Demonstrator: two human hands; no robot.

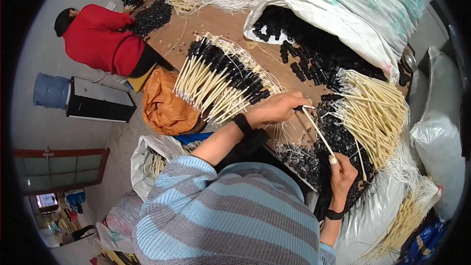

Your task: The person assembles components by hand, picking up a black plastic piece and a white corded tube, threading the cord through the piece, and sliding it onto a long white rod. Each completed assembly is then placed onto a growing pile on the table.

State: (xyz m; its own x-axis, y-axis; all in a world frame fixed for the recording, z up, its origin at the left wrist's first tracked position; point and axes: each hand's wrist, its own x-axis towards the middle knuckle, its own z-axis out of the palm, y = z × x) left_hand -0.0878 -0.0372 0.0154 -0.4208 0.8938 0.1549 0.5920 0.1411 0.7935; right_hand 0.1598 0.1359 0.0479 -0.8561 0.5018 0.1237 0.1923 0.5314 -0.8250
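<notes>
Both hands busy over the near edge of the brown table (208,23). One thin cream rod (320,131) spans the gap between them, on a slant: upper end at my left fingertips, lower end in my right fingers.

Left hand (278,108): thumb and fingers pinched on a small black part (298,108), mostly covered by the fingers. The rod's whitish upper end sits right beside that part. Can't tell whether the two are joined or only touching.

Right hand (343,172): clenched lightly, thumb on top, rod gripped near its lower end. The middle of the rod runs free, touched by neither hand.

Under the rod and around the right hand: a heap of small dark pieces (341,140) on the tabletop. Just right of the heap, a thick pile of cream rods (378,118), with white strands trailing off its lower side.

Left of my left hand, near it: a fanned bunch of rods with black ends (221,78), black ends up and toward the right, pale tips toward me.

Beyond the hands, black connectors (304,66) spill out of the mouth of a large white sack (338,7). Far left, a co-worker in red (103,39) leans at the table beside another dark heap (153,17). Orange sack (169,103) sits between us.
</notes>
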